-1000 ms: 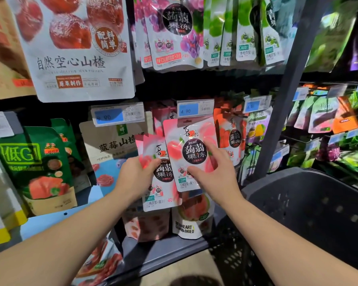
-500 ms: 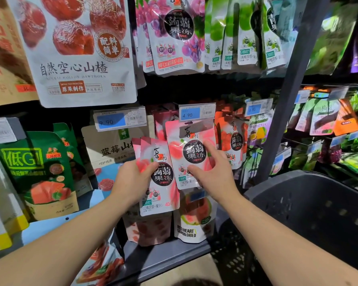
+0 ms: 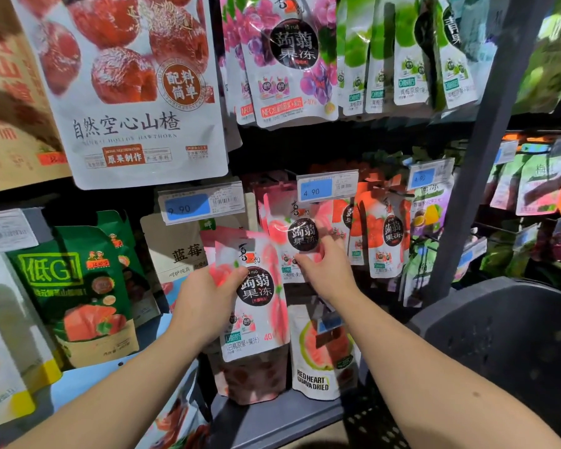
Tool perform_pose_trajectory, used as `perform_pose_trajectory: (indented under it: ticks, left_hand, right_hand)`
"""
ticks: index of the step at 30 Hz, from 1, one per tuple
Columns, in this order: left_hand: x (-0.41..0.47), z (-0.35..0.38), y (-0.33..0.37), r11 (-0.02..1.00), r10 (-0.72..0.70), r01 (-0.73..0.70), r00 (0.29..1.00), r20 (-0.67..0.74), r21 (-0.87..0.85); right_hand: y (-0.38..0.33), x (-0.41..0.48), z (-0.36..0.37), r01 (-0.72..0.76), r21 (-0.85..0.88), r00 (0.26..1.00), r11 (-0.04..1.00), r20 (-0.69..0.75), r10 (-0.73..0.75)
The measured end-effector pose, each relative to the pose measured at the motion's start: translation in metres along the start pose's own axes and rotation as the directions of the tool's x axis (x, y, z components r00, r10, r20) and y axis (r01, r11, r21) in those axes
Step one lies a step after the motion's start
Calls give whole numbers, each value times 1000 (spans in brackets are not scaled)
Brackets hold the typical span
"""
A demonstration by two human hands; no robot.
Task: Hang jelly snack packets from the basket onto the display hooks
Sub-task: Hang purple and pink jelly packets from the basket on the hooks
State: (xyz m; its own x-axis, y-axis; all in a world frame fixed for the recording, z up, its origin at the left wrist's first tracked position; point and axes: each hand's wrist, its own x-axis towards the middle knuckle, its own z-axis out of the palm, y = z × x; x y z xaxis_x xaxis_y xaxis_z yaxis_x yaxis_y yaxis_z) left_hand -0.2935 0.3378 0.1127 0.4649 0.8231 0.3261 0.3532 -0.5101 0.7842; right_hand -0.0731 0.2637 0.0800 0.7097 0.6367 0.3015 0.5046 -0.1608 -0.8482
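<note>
Peach jelly packets point(image 3: 259, 296) sit fanned in your left hand point(image 3: 204, 306), fingers curled round their left edge, leaving the tops free for hanging. Your right hand point(image 3: 324, 273) pinches one packet point(image 3: 302, 228) low down, under the 4.90 price tag point(image 3: 326, 189), probably to steady it on its hook, which is hidden. The basket point(image 3: 499, 335) waits at your right.

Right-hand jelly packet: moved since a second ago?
Yes. The jelly packet in the right hand went up and slightly left, closer to the 4.90 price tag.
</note>
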Motion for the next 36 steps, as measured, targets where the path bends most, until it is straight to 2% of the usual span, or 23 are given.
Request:
perform_pose_trajectory:
  ticks: [4, 7, 12, 16, 18, 20, 22, 24, 29, 33, 36]
  left_hand:
    - [2, -2, -3, 1000, -19, 19, 1000, 14, -19]
    - [2, -2, -5, 999, -25, 26, 999, 30, -35]
    - [2, 1, -4, 998, -57, 57, 998, 18, -41]
    - [2, 9, 3, 990, -79, 82, 996, 30, -116]
    - [1, 16, 9, 985, -98, 102, 994, 40, -140]
    - [-1, 22, 17, 978, -116, 122, 992, 46, -168]
    - [-1, 29, 22, 968, -137, 144, 989, 47, -205]
    - [-6, 36, 30, 957, -149, 158, 987, 56, -242]
    - [-15, 52, 46, 938, -195, 208, 978, 74, -277]
    - [-20, 54, 51, 910, -194, 242, 966, 171, -336]
    - [-22, 54, 51, 911, -181, 238, 965, 192, -336]
  right_hand:
    - [3, 27, 20, -62, -150, 998, 987, -38, 57]
    - [-3, 34, 24, -128, -284, 991, 950, 1, 134]
    - [-15, 15, 10, -77, -317, 994, 945, 54, 99]
    - [-29, -18, -20, -10, -146, 1000, 989, -14, 8]
    - [-39, -36, -36, -33, 35, 997, 999, 74, 30]
    - [-45, -52, -47, -92, 140, 968, 986, 243, 56]
    - [-40, -65, -52, -122, 120, 936, 985, 345, 74]
    - [-32, -74, -53, -119, 73, 923, 990, 376, 83]
    - [-19, -82, -60, -95, 60, 938, 994, 340, 69]
    - [-19, -84, -69, -97, 72, 954, 993, 293, 72]
    - [-20, -80, -72, -86, 47, 964, 995, 256, 71]
